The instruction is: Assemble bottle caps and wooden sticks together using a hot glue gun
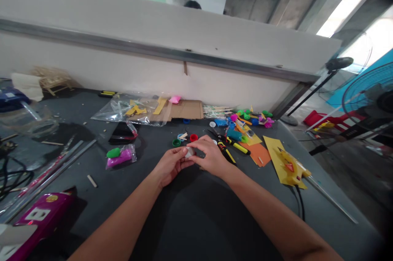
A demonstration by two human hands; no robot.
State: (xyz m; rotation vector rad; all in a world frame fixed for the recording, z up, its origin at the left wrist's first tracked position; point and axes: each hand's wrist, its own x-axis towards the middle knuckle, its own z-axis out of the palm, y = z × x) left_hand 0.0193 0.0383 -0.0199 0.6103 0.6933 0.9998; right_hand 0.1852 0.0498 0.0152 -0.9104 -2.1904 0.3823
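Forearms (260,201), white piece (190,152) between left hand (169,166) and right hand (212,157)

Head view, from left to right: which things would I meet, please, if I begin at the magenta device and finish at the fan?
Magenta device, purple packet, left hand, right hand, orange sheet, yellow glue gun, fan.

Caps (193,137) lie beyond the left hand (172,166) and right hand (211,157). A packet (123,157) sits left, a glue gun (291,168) right.
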